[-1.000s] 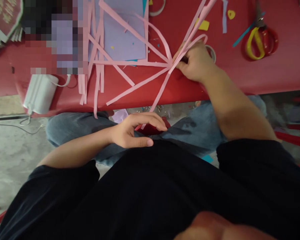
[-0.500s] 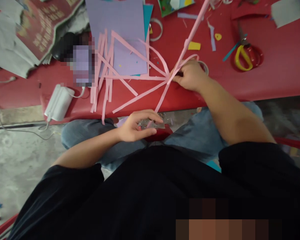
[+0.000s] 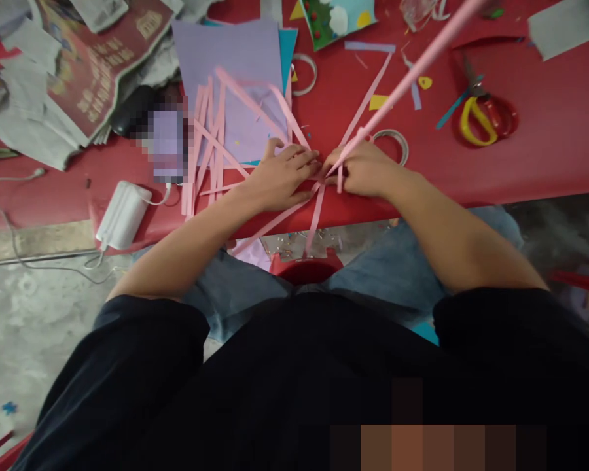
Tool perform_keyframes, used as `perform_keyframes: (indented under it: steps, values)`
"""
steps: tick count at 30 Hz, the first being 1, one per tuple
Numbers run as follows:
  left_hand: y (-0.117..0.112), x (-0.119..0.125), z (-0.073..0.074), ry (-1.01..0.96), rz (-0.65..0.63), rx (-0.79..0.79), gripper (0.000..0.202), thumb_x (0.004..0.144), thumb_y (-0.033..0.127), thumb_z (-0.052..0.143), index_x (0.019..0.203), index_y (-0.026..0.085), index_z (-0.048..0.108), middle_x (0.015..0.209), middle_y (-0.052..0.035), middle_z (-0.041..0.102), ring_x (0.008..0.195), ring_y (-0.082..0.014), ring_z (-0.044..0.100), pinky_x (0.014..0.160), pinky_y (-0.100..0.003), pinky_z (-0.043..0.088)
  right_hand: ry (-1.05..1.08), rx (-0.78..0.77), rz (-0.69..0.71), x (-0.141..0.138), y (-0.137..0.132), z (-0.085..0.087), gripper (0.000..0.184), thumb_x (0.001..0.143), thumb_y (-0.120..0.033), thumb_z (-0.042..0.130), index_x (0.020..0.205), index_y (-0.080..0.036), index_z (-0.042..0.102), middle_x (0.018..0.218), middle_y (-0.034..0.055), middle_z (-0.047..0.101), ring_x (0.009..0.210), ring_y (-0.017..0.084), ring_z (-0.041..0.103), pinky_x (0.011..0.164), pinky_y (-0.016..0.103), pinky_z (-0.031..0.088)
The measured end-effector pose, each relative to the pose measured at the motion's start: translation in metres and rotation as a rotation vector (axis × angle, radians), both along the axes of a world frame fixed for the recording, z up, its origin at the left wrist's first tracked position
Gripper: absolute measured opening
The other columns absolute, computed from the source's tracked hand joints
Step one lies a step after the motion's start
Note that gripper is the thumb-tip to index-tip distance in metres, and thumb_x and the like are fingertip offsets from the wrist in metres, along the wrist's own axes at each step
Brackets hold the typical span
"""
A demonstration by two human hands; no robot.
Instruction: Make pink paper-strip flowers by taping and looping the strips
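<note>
Both hands meet at the near edge of the red table (image 3: pixel 544 163), where a fan of pink paper strips (image 3: pixel 255 104) crosses at one point. My right hand (image 3: pixel 363 171) is closed, pinching the strips at that crossing; one long strip (image 3: pixel 422 60) rises from it toward the upper right. My left hand (image 3: pixel 282 176) lies on the strips just left of the crossing, fingers together and pressing on them, fingertips almost touching the right hand. Two strip ends (image 3: pixel 317 219) hang over the table edge toward my lap.
A lilac paper sheet (image 3: pixel 230 59) lies under the strips. Scissors with yellow and red handles (image 3: pixel 483 118) sit at the right. A tape ring (image 3: pixel 392 140) is behind the right hand. A white charger (image 3: pixel 122 214) and newspapers (image 3: pixel 78 65) are at the left.
My left hand has risen from my lap onto the table and now presses the strips beside the right hand. The long strip has swung further right. The camera has tilted up a little.
</note>
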State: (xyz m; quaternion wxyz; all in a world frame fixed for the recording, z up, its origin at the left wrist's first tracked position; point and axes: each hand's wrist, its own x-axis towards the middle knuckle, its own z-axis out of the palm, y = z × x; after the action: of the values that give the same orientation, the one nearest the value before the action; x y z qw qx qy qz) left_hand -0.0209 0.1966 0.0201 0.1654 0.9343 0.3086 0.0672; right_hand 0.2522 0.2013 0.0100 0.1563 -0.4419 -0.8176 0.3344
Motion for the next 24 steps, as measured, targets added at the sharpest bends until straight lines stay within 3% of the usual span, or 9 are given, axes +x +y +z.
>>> perform_keyframes:
  steps: [4, 9, 12, 17, 19, 24]
  values:
    - [-0.003, -0.003, 0.000, -0.061, 0.019, -0.080, 0.068, 0.096, 0.045, 0.072, 0.159, 0.023, 0.065, 0.178, -0.0183, 0.052, 0.163, -0.0511, 0.045, 0.134, -0.082, 0.020, -0.107, 0.015, 0.036, -0.004, -0.002, 0.013, 0.025, 0.092, -0.038, 0.081, 0.113, -0.025, 0.083, 0.102, 0.0093, 0.085, 0.098, 0.031, 0.074, 0.098, 0.048, 0.057]
    - [-0.001, -0.006, 0.003, -0.106, 0.043, -0.130, 0.063, 0.095, 0.043, 0.073, 0.155, 0.026, 0.067, 0.178, -0.0175, 0.052, 0.164, -0.0504, 0.044, 0.134, -0.084, 0.016, -0.175, 0.026, 0.099, -0.002, -0.006, 0.027, 0.033, 0.101, -0.043, 0.068, 0.123, -0.022, 0.083, 0.115, 0.0155, 0.084, 0.105, 0.035, 0.073, 0.097, 0.051, 0.054]
    - [0.000, -0.012, 0.009, -0.132, 0.095, -0.094, 0.056, 0.097, 0.038, 0.069, 0.153, 0.028, 0.068, 0.177, -0.0161, 0.053, 0.164, -0.0484, 0.047, 0.135, -0.083, 0.018, -0.107, 0.021, 0.101, 0.000, -0.009, 0.033, 0.031, 0.103, -0.039, 0.062, 0.116, -0.023, 0.084, 0.116, 0.0143, 0.083, 0.106, 0.034, 0.072, 0.096, 0.050, 0.053]
    - [-0.007, -0.025, 0.021, -0.198, 0.194, -0.013, 0.044, 0.103, 0.036, 0.059, 0.145, 0.029, 0.071, 0.170, -0.0137, 0.060, 0.155, -0.0434, 0.057, 0.132, -0.075, 0.029, 0.136, -0.023, -0.058, 0.000, -0.020, 0.039, 0.014, 0.094, -0.026, 0.076, 0.106, -0.025, 0.083, 0.103, 0.0085, 0.084, 0.091, 0.027, 0.071, 0.089, 0.046, 0.055]
    - [-0.014, -0.029, 0.025, -0.241, 0.223, 0.021, 0.039, 0.105, 0.040, 0.059, 0.141, 0.031, 0.071, 0.165, -0.0125, 0.063, 0.151, -0.0405, 0.060, 0.130, -0.071, 0.034, 0.248, -0.040, -0.122, 0.000, -0.026, 0.042, 0.009, 0.093, -0.027, 0.081, 0.101, -0.025, 0.080, 0.097, 0.0082, 0.082, 0.086, 0.026, 0.069, 0.084, 0.045, 0.054]
    - [-0.029, -0.046, 0.038, -0.384, 0.313, 0.132, 0.030, 0.108, 0.047, 0.061, 0.130, 0.029, 0.071, 0.151, -0.0114, 0.073, 0.142, -0.0341, 0.066, 0.127, -0.063, 0.041, 0.462, -0.033, -0.166, -0.001, -0.037, 0.053, 0.015, 0.091, -0.036, 0.090, 0.092, -0.028, 0.077, 0.098, 0.0063, 0.080, 0.089, 0.024, 0.066, 0.085, 0.044, 0.055]
